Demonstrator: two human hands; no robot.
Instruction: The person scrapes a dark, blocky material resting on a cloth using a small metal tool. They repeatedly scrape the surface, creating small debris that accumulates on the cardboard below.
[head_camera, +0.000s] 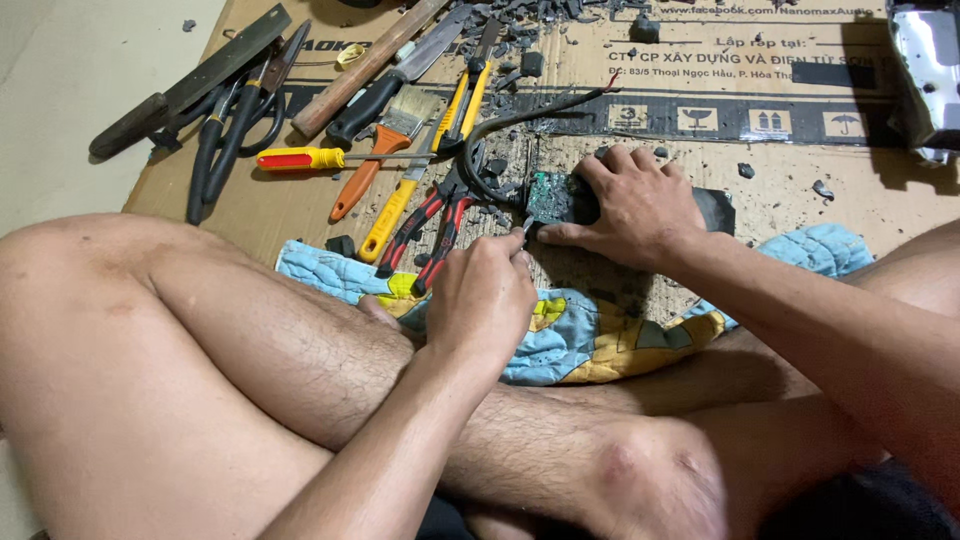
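Observation:
My right hand (630, 205) presses down on a dark block with a green circuit board face (548, 195), holding it on the cardboard sheet (880, 190). My left hand (485, 295) is closed around a small metal tool whose tip (527, 226) touches the block's lower left corner. A black cable (520, 120) curves away from the block toward the top.
Tools lie on the cardboard at the upper left: red-handled pliers (430, 225), a yellow-red screwdriver (300, 158), a paintbrush (385, 145), a knife (395, 80), a hammer handle (360, 70), black shears (225, 130). Black debris is scattered about. A patterned cloth (590, 340) lies over my crossed legs.

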